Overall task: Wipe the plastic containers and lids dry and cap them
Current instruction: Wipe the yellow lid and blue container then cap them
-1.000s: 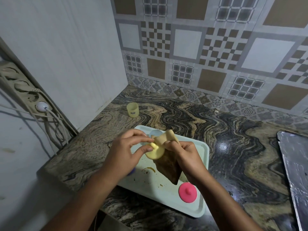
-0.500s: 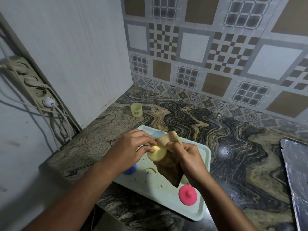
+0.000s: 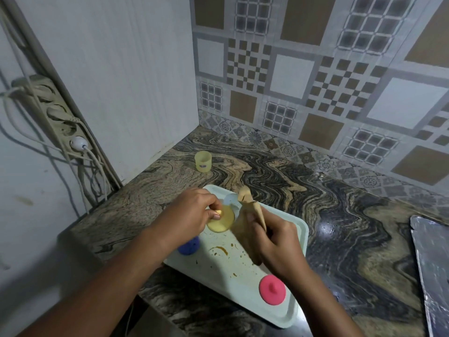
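Cloth [image 3: 240, 229] pulled off yellow lid [image 3: 222, 222], pink lid [image 3: 272, 289] nearby, tray [image 3: 291, 312] beneath

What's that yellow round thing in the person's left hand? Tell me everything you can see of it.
The yellow lid is a small round disc, pale yellow, seemingly plastic, its broad face turned towards the camera. The left hand pinches it at its left edge, where a small yellow nub shows. It is held above the pale tray. The tan cloth in the right hand is beside its right edge; contact is unclear.
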